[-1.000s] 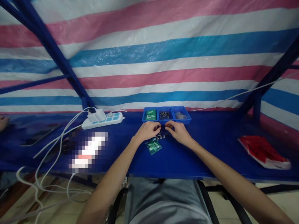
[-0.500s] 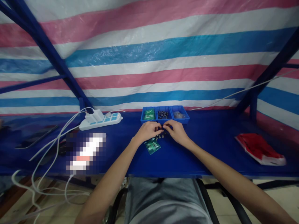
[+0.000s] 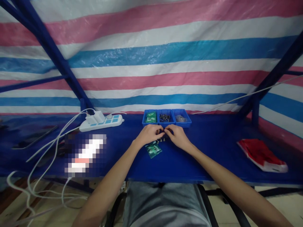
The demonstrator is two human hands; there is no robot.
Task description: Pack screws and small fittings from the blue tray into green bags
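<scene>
At the centre of the frame, the left hand [image 3: 151, 134] and right hand [image 3: 178, 135] had drawn together; the gap between their fingertips a second earlier had all but closed. That suggested work on one small piece between both hands. Each hand's thumb and fingers curled inward, but whether they were clamped on anything could not be told. Small screw-like metal pieces [image 3: 164, 139] lay just below the fingertips, beside a green printed packet [image 3: 153, 149] lower left of them. Three blue bins [image 3: 184, 125] stood just above the hands.
</scene>
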